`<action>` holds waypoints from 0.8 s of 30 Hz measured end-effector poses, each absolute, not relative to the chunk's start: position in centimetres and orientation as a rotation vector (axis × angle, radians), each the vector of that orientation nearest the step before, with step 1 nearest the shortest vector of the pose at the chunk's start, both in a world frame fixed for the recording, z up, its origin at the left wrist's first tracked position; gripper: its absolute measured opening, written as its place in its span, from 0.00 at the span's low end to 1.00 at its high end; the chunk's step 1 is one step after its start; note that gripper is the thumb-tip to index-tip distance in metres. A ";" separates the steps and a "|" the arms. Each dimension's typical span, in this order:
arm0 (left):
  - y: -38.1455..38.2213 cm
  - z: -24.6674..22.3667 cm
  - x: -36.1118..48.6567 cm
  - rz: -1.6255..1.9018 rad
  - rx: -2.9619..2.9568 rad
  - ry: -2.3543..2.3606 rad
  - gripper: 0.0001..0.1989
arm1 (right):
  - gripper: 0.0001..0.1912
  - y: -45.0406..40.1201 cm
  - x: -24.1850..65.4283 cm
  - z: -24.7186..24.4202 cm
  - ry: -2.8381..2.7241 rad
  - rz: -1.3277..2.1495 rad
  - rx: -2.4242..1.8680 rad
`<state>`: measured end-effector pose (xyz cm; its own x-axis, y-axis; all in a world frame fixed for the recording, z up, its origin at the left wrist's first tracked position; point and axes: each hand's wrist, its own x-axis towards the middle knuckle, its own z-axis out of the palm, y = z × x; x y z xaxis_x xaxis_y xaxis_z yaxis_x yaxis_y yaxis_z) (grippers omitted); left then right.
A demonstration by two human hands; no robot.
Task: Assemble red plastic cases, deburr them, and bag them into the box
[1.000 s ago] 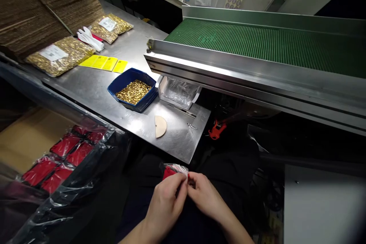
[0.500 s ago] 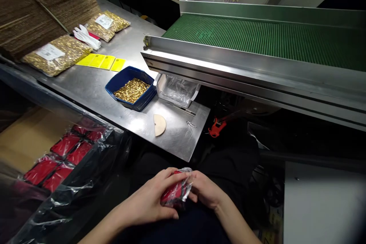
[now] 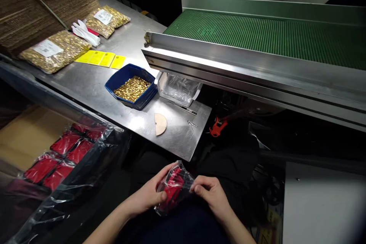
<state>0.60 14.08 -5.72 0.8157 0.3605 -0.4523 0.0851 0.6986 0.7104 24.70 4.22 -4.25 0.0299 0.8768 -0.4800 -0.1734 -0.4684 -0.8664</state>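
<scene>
A red and black item in a clear plastic bag [image 3: 173, 187] is held low in front of my body, below the table's corner. My left hand [image 3: 150, 196] grips its left side, thumb on the front and fingers behind. On the right, my right hand [image 3: 210, 192] pinches the bag's loose plastic edge between thumb and fingers. On the metal table [image 3: 177, 137] beyond lie a pale half-round disc [image 3: 160, 124], a thin dark tool [image 3: 183, 108] and a small metal piece [image 3: 192, 123].
A blue bin [image 3: 110, 84] of gold pieces and a white bin [image 3: 183, 87] of clear bags stand under the green conveyor's [image 3: 246, 30] near end. Gold-filled bags [image 3: 57, 55], yellow labels [image 3: 100, 58] and white gloves [image 3: 84, 33] lie left. A box [image 3: 31, 133] holds red packs.
The bagged item has turned and shows more of its front, with its plastic spread out. My right hand has moved slightly right and now pinches the bag's edge.
</scene>
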 end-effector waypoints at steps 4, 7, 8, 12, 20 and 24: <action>14.0 -5.6 0.9 0.062 0.924 0.770 0.61 | 0.21 4.9 24.7 -3.1 -0.797 1.809 -1.383; 14.4 -4.6 1.3 -0.001 1.083 0.875 0.62 | 0.19 6.0 25.0 -2.1 -0.858 1.833 -1.430; 14.7 -4.2 1.5 0.011 1.069 0.839 0.60 | 0.18 6.3 25.2 -2.0 -0.823 1.768 -1.468; 15.7 -3.4 1.5 0.060 0.771 0.518 0.46 | 0.23 6.3 25.9 -2.6 -0.757 1.615 -1.455; 14.4 -5.8 -1.9 0.076 0.495 0.415 0.42 | 0.05 6.0 26.4 -1.2 -1.504 1.635 -1.489; 15.0 -5.3 -2.1 0.012 0.496 0.296 0.52 | 0.09 7.0 26.0 2.4 -1.755 1.399 -1.285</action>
